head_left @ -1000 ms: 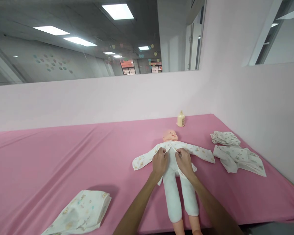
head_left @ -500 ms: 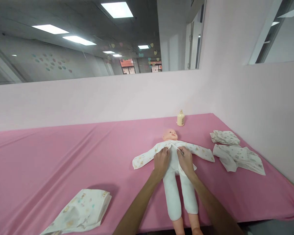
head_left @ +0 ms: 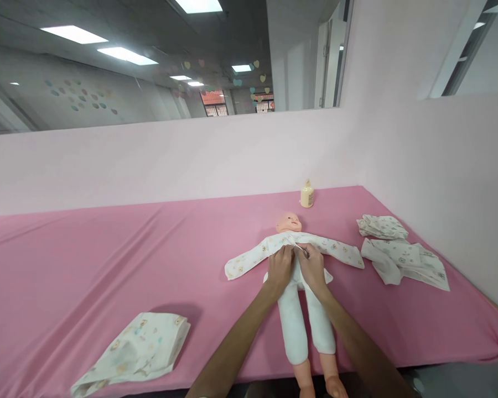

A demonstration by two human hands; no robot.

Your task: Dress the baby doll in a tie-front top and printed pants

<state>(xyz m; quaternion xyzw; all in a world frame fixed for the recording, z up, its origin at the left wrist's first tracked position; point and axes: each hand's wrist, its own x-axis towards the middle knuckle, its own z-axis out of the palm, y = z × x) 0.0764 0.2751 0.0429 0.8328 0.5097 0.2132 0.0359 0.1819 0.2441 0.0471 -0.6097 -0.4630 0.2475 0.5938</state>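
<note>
Doll, trousers on, arms sleeved: I am pinching its shirt front together, fingers of left hand and right hand closed on cloth, fastening seemingly unfinished.

Left hand and right hand: both bare, with slender forearms uncovered to the picture's lower edge.

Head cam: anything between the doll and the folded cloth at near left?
Head view: only bare pink sheet there, plus the left forearm crossing close to the doll, whose shirt the left hand and right hand pinch.
</note>
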